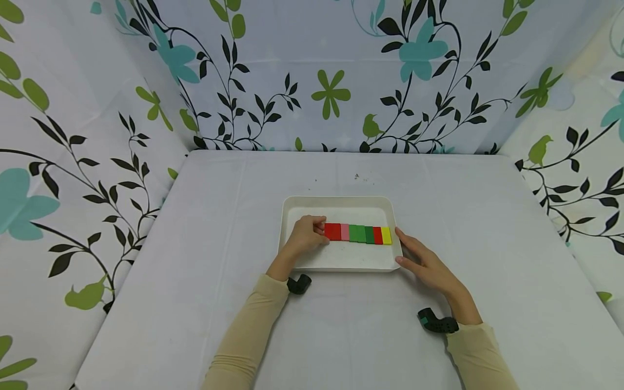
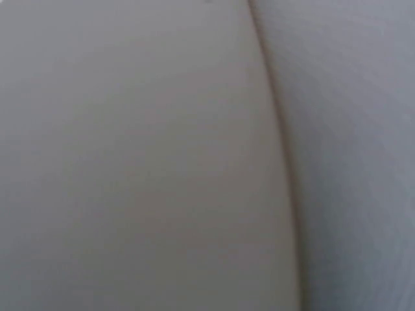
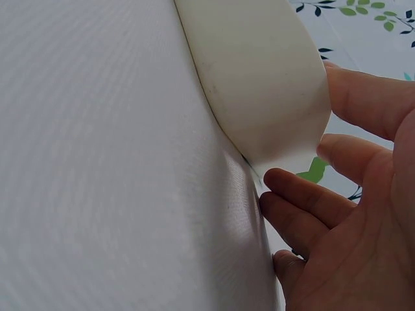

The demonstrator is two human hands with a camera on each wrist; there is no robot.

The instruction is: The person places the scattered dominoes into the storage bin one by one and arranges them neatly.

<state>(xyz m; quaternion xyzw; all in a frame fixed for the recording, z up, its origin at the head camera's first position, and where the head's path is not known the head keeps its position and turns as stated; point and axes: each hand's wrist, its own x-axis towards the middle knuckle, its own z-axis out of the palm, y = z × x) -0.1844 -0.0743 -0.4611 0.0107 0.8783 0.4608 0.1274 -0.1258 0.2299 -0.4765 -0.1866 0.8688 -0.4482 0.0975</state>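
Observation:
A row of flat coloured tiles (image 1: pixel 358 234) runs across the white tray (image 1: pixel 341 262) in the head view: red, pink, greens, red and yellow, edge to edge. My left hand (image 1: pixel 306 237) reaches over the tray from the left. Its thumb and forefinger pinch the red tile (image 1: pixel 333 232) at the row's left end. At the tray's right end is my right hand (image 1: pixel 426 265), thumb and fingers spread along the rim. Its fingertips touch the tray's outer side in the right wrist view. Only the blurred tray wall (image 2: pixel 162 155) and tablecloth show in the left wrist view.
A white cloth (image 1: pixel 244 325) covers the table under the tray. Curtains printed with leaves and flowers (image 1: pixel 331 95) stand behind it and at both sides. Small dark specks (image 1: pixel 357 176) lie on the cloth beyond the tray. Each wrist wears a black device (image 1: pixel 439 322).

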